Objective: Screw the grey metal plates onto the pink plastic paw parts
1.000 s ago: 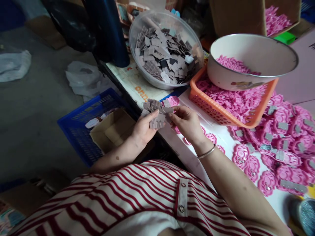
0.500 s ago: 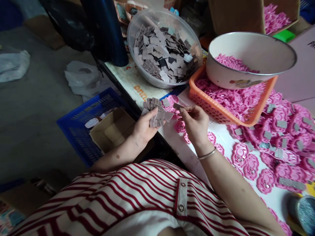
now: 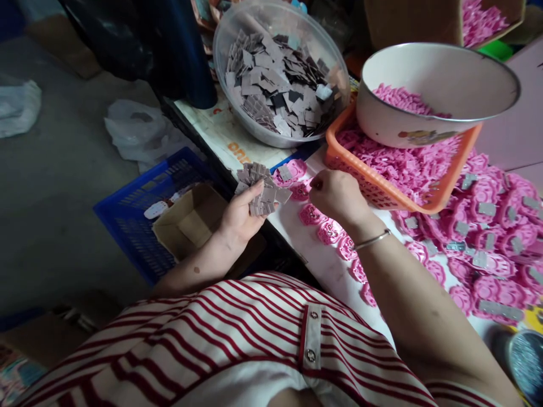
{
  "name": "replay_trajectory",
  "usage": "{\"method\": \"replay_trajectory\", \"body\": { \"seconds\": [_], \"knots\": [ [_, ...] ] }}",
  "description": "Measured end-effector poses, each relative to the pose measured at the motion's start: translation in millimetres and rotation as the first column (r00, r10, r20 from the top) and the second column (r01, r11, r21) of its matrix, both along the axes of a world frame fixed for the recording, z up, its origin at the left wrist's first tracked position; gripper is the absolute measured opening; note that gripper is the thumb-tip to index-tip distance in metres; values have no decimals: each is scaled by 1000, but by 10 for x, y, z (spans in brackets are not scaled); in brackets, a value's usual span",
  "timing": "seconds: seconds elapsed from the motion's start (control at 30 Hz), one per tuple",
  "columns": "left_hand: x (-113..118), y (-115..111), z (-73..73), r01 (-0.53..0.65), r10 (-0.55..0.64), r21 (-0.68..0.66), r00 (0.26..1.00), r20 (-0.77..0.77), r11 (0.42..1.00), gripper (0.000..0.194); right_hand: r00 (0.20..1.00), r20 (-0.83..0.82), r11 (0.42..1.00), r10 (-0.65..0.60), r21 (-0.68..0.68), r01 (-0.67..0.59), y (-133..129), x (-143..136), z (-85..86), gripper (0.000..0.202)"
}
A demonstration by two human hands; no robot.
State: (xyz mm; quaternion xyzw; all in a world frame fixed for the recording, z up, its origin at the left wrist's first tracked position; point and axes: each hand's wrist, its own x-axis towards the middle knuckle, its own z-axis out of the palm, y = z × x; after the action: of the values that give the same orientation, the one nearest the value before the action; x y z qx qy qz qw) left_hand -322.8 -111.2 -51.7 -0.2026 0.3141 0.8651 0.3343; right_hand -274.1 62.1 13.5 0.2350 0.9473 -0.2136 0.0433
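Observation:
My left hand (image 3: pixel 246 217) holds a fanned bunch of thin grey pieces (image 3: pixel 263 189) over the table's edge, thumb on top. To its right my right hand (image 3: pixel 337 195) is closed above a row of pink ornate pieces; what its fingers hold, if anything, is hidden. The nearest pink piece (image 3: pixel 300 191) lies beside its fingertips. At the row's far end another pink piece (image 3: pixel 294 169) has a grey piece on it. More pink pieces with small metal parts, such as this one (image 3: pixel 331 230), run down the table toward me.
A clear bowl of grey pieces (image 3: pixel 220 62) stands at the back. Right of it, a white enamel bowl (image 3: pixel 432 73) rests on an orange basket (image 3: pixel 382 195) of pink parts. Pink pieces with grey plates (image 3: pixel 487 209) are heaped at right. A blue crate (image 3: pixel 123 226) is at lower left.
My right hand has turned and closed over the row; the grey piece it held is no longer visible. My left hand still holds its bunch. The view has shifted slightly.

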Motion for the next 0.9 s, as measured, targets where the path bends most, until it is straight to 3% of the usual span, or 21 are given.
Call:
{"method": "replay_trajectory", "body": {
  "seconds": [0.2, 0.3, 0.43, 0.6, 0.8, 0.9],
  "knots": [
    [-24, -42, 3, -3, 3, -32, 1000, 4, 999, 16, 995, 94, 998, 29, 59, -35, -27, -265, -15, 30],
    [-45, -57, 5, -20, 21, -49, 1000, 14, 999, 16, 999, -7, 999, -35, 31, 36, 77, -188, 18, 39],
    [-51, -48, -8, -5, 5, -34, 1000, -18, 999, 13, 994, -71, 997, -80, -28, 78, 214, 12, 1, 20],
    [-30, -37, -16, 2, -4, -44, 1000, -25, 999, 14, 993, -98, 997, -59, -45, 55, 115, 37, -119, 16],
    [-40, -95, -12, -30, 29, -49, 999, -20, 998, 16, 981, -173, 989, -91, -132, 69, -123, -255, -314, 40],
    [-48, -113, -18, -37, 36, -48, 999, -20, 998, 13, 972, -179, 974, -151, -193, 116, -125, -359, -402, 27]
  ]
}}
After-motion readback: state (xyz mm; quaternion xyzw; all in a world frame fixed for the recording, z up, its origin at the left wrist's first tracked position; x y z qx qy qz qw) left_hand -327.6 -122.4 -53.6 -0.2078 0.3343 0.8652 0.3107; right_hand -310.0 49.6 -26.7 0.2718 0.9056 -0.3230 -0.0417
